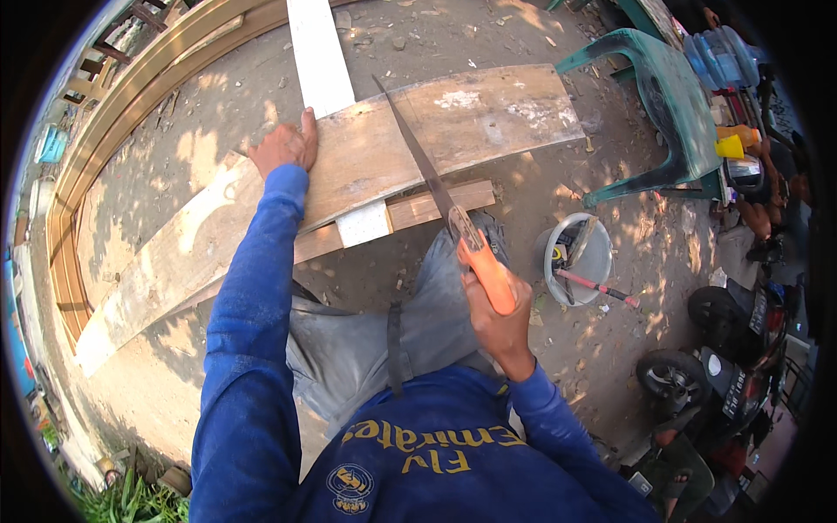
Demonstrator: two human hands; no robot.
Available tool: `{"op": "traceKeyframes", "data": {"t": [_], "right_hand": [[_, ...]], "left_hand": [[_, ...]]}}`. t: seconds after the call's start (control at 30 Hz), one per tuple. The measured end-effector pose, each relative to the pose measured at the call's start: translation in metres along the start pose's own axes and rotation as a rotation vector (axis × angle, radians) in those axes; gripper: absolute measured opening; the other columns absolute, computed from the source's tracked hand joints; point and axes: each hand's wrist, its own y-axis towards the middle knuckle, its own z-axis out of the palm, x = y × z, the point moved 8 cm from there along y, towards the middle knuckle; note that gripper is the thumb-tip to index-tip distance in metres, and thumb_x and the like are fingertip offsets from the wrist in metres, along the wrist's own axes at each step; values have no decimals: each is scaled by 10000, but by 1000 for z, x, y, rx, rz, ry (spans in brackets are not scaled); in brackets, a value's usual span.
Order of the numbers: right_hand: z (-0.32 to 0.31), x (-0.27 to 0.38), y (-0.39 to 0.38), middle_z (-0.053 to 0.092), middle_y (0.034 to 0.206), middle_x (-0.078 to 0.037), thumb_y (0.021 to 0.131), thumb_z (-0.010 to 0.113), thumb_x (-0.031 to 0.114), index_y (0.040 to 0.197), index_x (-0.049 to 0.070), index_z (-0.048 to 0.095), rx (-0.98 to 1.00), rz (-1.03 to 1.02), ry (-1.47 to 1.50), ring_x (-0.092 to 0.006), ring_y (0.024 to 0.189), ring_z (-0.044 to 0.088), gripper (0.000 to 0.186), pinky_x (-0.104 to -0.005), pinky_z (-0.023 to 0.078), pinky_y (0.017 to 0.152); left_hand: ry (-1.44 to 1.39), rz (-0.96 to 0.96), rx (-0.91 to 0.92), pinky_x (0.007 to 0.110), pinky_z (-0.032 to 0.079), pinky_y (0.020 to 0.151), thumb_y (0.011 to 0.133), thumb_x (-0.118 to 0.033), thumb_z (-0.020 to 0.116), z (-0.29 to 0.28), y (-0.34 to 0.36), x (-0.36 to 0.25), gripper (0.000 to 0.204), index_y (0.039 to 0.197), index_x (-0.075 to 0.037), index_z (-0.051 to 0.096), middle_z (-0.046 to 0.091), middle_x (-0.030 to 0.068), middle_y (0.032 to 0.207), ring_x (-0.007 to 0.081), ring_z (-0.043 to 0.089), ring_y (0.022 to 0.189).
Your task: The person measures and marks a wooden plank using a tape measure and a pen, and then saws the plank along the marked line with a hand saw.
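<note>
Whitish bucket (604,251) sits on the dirt (558,366) with tools (568,247) piled inside, a red-and-black handle (600,287) poking over its rim. Right hand (502,321) is wrapped around the orange grip (491,277) of a handsaw (422,159), blade slanting across a long wooden board (366,146), and the left hand (286,147) is spread over that board's far edge, thumb out. Board's flat, brown and scuffed with pale patches, lying across a white plank (319,57)

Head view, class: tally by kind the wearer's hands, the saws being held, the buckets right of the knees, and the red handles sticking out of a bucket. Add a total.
Hands: 2 (left hand, right hand)
Saw: 1
Bucket: 1
Red handle: 1
Total: 5
</note>
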Motion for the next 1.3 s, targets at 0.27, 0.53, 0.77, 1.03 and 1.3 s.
{"op": "traceKeyframes", "data": {"t": [0.27,0.53,0.77,1.03,1.3], "right_hand": [[-3,-1,9,657,671,-145,870,694,47,869,-14,694,-32,26,74,-294,583,680,61,-381,518,563],[-48,11,-85,684,723,-173,859,678,6,1016,-50,721,-14,-69,-105,-307,624,716,172,-361,550,591],[14,-12,28,642,660,-154,885,676,21,878,-30,669,1,-14,45,-275,571,676,53,-357,520,550],[-43,1,-85,663,719,-165,872,675,2,965,-43,698,-36,-100,-115,-287,583,682,106,-369,532,585],[15,-23,14,610,677,-163,901,679,44,873,-18,630,7,-12,-31,-250,515,574,85,-383,467,536]], "left_hand": [[42,-8,-2,539,385,1112,1028,-704,320,2,-3,-15,794,1162,-94,811,768,233,1135,386,715,1133],[54,-28,-29,580,356,1136,1032,-701,310,0,2,-1,797,1174,-96,808,762,242,1153,392,702,1164],[1,-36,-18,563,346,1139,1031,-687,332,2,4,-14,785,1102,-81,825,766,251,1115,384,717,1114],[-7,-4,-87,583,334,1147,1032,-675,359,-4,-6,-5,782,983,-57,835,775,253,999,404,731,1035],[-11,-2,70,559,365,1106,1019,-716,324,0,-5,-9,826,1079,-56,816,763,246,1126,378,709,1133]]}}
